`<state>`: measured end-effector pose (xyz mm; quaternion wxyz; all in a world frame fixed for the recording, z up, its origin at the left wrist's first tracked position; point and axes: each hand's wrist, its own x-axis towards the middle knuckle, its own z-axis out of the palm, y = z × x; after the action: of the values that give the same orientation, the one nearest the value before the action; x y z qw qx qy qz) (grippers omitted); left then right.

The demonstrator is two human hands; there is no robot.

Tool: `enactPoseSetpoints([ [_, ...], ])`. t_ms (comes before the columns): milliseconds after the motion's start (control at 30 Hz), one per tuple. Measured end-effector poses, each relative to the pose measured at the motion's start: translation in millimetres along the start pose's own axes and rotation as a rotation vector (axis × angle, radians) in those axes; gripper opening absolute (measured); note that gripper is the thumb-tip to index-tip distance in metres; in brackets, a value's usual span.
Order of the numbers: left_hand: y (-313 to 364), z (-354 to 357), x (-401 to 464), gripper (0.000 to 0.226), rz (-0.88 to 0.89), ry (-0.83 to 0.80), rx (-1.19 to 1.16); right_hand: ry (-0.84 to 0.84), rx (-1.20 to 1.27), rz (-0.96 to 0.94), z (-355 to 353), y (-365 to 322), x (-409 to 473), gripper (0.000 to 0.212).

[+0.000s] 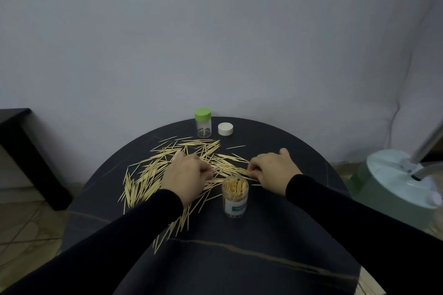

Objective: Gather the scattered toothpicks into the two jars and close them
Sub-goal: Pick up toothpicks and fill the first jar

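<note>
Nearest, an open jar [235,195] packed with toothpicks stands on the dark table [263,235]; its green label is too blurred to read. Behind it, left hand [185,178] and right hand [273,169] apparently pinch scattered toothpicks [148,170]. Farther back stand a green-lidded jar [203,122] and white lid [225,129].

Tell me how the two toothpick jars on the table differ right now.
The near jar stands open, while the far jar wears a green lid. The near jar is packed with toothpicks; the far jar holds only a few. The near jar carries a label; the far jar shows none. The near jar sits between the hands, the far jar at the table's back edge beside a white lid. Both are clear, upright cylinders.
</note>
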<state>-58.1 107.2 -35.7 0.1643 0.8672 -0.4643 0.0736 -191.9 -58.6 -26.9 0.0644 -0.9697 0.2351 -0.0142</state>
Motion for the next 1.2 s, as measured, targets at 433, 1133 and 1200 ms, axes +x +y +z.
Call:
enactPoseSetpoints([
  [433, 14, -21, 1, 0.009, -0.198, 0.040, -0.624, 0.156, 0.805, -0.087, -15, -3, -10, 0.009],
  [1133, 34, -21, -16, 0.015, -0.142, -0.089, -1.225, -0.042, 0.999, -0.229, -9, -6, -13, 0.007],
  [1200, 33, -18, -16, 0.015, -0.148, -0.142, -1.222, -0.098, 1.015, -0.199, -8, -2, -12, 0.012],
])
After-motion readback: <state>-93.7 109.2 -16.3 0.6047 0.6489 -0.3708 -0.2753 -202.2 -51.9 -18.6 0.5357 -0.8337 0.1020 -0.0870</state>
